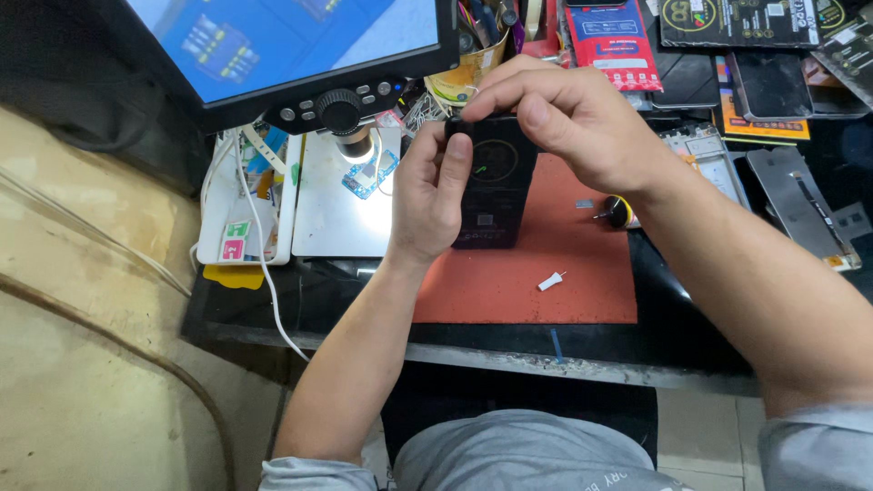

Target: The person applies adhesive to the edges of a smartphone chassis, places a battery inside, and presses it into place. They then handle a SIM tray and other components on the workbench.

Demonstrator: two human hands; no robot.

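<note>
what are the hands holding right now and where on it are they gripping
Both hold a slim black box: the left hand grips its left side, the right hand pinches its top edge.

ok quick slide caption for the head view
Left hand and right hand grip a slim black rectangular box above an orange rubber mat.

One head-worn camera looks steeply down, close over the red mat (546, 291).
</note>
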